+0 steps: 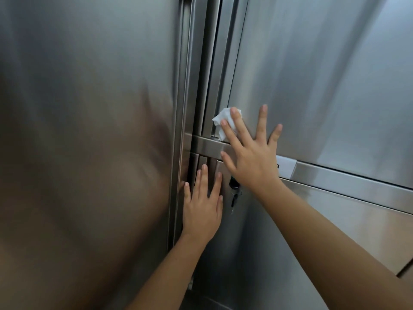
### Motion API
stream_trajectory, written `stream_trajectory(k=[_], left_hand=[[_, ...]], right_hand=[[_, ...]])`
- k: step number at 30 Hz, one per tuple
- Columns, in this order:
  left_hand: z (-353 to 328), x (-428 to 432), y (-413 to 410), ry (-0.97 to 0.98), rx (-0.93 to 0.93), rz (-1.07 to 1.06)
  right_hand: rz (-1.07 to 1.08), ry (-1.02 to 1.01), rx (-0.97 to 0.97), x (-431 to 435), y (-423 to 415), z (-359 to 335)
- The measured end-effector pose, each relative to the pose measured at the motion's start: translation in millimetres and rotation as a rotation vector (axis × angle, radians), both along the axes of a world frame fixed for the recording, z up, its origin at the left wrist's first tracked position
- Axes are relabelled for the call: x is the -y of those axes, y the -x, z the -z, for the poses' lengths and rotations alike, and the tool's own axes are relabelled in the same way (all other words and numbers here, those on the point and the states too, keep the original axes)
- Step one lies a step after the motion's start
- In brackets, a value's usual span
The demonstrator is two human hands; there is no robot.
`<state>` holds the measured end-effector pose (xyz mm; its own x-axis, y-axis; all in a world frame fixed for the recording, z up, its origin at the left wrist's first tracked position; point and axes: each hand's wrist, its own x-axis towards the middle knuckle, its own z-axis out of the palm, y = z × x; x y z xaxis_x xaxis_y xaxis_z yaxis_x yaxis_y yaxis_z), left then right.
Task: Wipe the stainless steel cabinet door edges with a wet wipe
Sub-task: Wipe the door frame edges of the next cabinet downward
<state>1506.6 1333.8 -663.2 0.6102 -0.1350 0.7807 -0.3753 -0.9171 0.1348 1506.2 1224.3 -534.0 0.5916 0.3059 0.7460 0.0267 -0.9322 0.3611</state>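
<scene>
A crumpled white wet wipe [223,121] lies against the lower left corner of the upper right stainless steel door [312,86], just above the horizontal rail [207,145]. My right hand [250,153] presses it there with straight, spread fingers; the index and middle fingertips sit on the wipe. My left hand [203,204] rests flat, fingers straight, on the lower door's left edge [196,166], below the rail.
A large steel door [89,130] fills the left side, with vertical frame strips [201,63] between it and the right doors. A key hangs in a lock [234,193] between my hands. A white label [286,167] sits on the rail at right.
</scene>
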Motion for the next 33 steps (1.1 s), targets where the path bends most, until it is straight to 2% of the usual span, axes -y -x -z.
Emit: stream_trajectory(k=[8, 13, 21, 28, 33], left_hand=[[12.5, -4.4, 6.7, -0.008, -0.099, 0.032], [11.3, -10.6, 7.0, -0.011, -0.109, 0.09], [34.1, -24.5, 8.1, -0.08, -0.109, 0.087], [40.3, -26.9, 6.6, -0.085, -0.082, 0.094], [44.9, -28.1, 7.1, -0.094, -0.09, 0.1]], right_hand=[[-0.025, -0.018, -0.019, -3.4, 5.5, 14.1], [0.068, 0.244, -0.117, -13.2, 10.7, 38.7], [0.211, 0.344, -0.129, -18.4, 11.4, 56.2], [0.229, 0.394, -0.194, -25.6, 19.8, 71.5], [0.251, 0.338, -0.102, -30.1, 28.5, 84.3]])
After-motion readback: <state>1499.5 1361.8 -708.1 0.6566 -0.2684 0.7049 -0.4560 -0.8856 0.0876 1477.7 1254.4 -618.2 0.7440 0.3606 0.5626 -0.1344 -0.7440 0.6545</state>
